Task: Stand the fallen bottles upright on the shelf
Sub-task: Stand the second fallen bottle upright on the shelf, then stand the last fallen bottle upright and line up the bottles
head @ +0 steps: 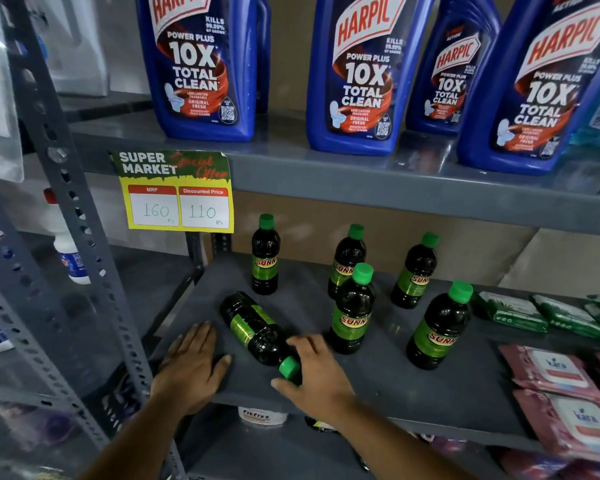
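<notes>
Seemingly right hand gripping fallen bottle, left hand flat.

- The scene is lit evenly and fairly brightly from above and in front.
- Soft glare is seen on the blue bottles and upper shelf.
- Straight lines are bowed by wide-angle distortion towards the edges.
- The left upright and pink packs are blurred.

Fallen bottle: we see it lying on the shelf, front left.
Standing bottles: five, behind and right of it.
Packets: far right.
</notes>
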A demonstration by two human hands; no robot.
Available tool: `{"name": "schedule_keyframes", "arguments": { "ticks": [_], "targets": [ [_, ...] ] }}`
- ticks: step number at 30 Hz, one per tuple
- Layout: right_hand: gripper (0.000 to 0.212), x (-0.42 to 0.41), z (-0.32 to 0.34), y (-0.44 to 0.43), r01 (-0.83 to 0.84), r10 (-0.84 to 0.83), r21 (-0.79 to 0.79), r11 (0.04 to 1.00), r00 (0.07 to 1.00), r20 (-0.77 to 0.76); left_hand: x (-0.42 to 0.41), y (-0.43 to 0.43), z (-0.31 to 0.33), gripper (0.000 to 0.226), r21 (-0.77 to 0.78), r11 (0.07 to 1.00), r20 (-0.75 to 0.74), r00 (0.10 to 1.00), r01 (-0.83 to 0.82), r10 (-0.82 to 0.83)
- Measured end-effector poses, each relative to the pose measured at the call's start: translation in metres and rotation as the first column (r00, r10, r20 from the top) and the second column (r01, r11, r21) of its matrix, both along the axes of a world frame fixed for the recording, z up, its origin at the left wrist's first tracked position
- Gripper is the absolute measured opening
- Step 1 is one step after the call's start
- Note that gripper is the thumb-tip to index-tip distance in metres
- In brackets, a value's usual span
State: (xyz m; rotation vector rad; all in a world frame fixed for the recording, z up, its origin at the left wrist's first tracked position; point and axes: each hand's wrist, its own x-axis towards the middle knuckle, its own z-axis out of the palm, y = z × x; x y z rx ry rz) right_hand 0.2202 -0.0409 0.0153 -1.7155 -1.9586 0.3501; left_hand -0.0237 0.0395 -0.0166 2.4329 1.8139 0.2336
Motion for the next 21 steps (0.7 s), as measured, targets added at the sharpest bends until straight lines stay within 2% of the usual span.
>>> {"name": "schedule_keyframes", "arguments": {
  "ticks": [2,4,8,11,13,18,21],
  "targets": [
    [0.069,-0.003,-0.003,0.003,0.045,-0.05,-0.084,0.995,0.997,-0.058,0.001,0.003,-0.002,0.094,-0.013,1.0,-0.017,1.0,0.003,-0.004],
    [0.06,-0.004,-0.003,0.001,0.04,-0.048,-0.067,0.997,0.991,-0.121,0.002,0.003,-0.002,0.094,-0.024,1.0,-0.017,1.0,0.009,-0.009],
    [0.037,-0.004,0.014,-0.005,0.041,-0.017,0.162,0.986,0.989,-0.144,0.0,0.004,-0.005,0.093,-0.008,1.0,0.002,1.0,0.009,-0.009],
    [0.032,-0.007,0.042,0.006,0.082,-0.009,0.361,0.929,0.98,-0.197,0.0,0.002,-0.007,0.091,-0.02,0.999,0.011,1.0,0.028,-0.028],
    [0.033,-0.013,0.066,0.017,0.102,0.003,0.417,0.903,0.97,-0.244,-0.001,0.0,-0.007,0.09,0.009,1.0,0.029,0.999,0.023,-0.023],
    [0.037,-0.031,0.1,0.055,0.098,0.009,0.425,0.9,0.97,-0.243,0.001,0.0,-0.004,0.083,0.015,1.0,0.009,1.0,0.007,-0.007],
    [0.043,-0.029,0.095,0.064,0.107,0.029,0.316,0.943,0.917,-0.398,0.001,-0.001,-0.003,0.081,0.017,1.0,0.023,1.0,0.009,-0.01]
  ]
}}
